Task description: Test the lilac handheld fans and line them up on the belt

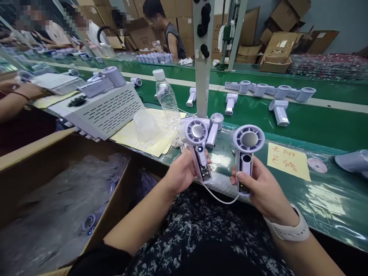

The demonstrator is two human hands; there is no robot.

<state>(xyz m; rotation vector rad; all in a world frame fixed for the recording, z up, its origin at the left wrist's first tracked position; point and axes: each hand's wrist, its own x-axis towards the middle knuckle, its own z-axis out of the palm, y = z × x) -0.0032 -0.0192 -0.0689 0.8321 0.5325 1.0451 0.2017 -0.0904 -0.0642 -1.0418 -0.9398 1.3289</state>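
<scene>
Two lilac handheld fans are held upright side by side over the bench edge. My left hand (184, 170) is closed round the handle of the left fan (197, 132), whose small round display is lit and whose lower handle shows a bare circuit board. Gripped in my right hand (258, 182) is the right fan (248, 138); its round display is dark. A white cable (220, 200) loops between the bottoms of both handles. Just behind the left fan, another lilac fan (213, 132) lies on the bench.
A clear plastic bottle (168, 99) stands beside a vented metal box (106, 111). Several fans (280, 113) lie on the green conveyor (324, 124). A handwritten yellow note (289, 161) is on the right. An open carton (37, 153) with plastic bags sits lower left. Co-workers (172, 38) work opposite.
</scene>
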